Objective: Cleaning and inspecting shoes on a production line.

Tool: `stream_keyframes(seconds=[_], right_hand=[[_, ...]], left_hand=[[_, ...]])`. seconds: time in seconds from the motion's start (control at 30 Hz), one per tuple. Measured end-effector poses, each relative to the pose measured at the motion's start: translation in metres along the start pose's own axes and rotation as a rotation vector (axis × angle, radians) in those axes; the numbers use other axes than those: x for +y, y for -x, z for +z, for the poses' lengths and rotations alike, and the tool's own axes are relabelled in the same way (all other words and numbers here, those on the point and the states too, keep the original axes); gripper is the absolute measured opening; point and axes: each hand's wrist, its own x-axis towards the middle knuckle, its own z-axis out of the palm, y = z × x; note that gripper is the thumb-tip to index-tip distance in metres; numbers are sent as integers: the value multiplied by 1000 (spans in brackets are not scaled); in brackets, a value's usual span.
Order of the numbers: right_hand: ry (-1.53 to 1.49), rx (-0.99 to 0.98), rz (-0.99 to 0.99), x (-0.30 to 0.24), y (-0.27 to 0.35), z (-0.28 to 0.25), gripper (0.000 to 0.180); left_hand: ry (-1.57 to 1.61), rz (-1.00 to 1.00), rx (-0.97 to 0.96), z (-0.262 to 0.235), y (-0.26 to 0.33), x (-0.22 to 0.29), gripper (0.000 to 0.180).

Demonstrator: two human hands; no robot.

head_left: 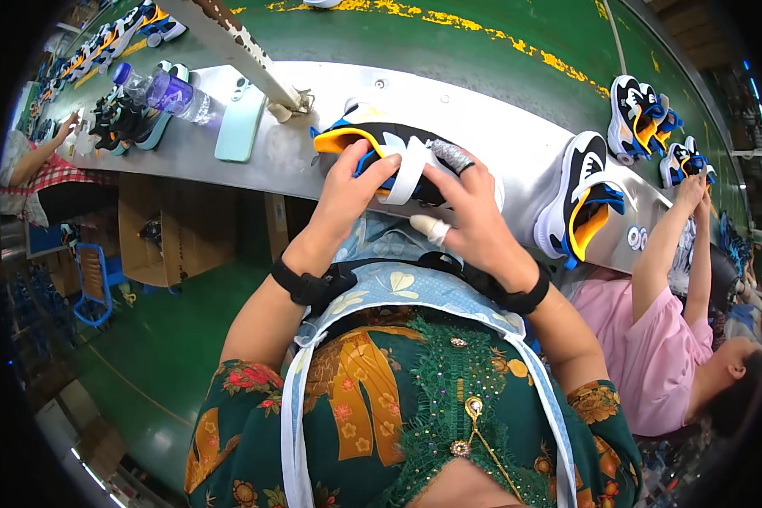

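Note:
A black sneaker (411, 134) with a yellow lining, blue trim and white sole lies on its side on the metal bench, its collar toward the left. My left hand (344, 193) is closed on the collar, its fingers partly inside the opening and its fingertips by a wide white strap (411, 172). My right hand (481, 213) pinches the shoe's upper near the other edge of that strap. A white cover (430, 229) wraps the right thumb, and silvery tape (451, 156) wraps one right finger. The shoe's near underside is hidden by the hands.
A similar sneaker (577, 199) stands to the right on the bench (305, 80). Left of the metal post (262, 72) lie a light green phone (240, 120), a plastic bottle (178, 97) and dark shoes (131, 118). A co-worker in pink (643, 347) handles another shoe at right.

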Motion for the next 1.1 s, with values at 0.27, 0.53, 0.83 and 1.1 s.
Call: stream_keyframes(seconds=[0.27,0.53,0.83,1.1], right_hand=[[-845,-54,391,25,-47,-4,24],[-1040,-316,520,22,-65,-10,14],[-536,-86,274,37,-81,2,17],[-577,-151,379,38,-88,7,18]], left_hand=[[-77,-12,-66,-17,-12,2,26],[-155,-49,-175,-32,-20,9,27],[-212,-69,-235,-40,-25,11,34],[-202,-32,-178,-33,-23,13,26]])
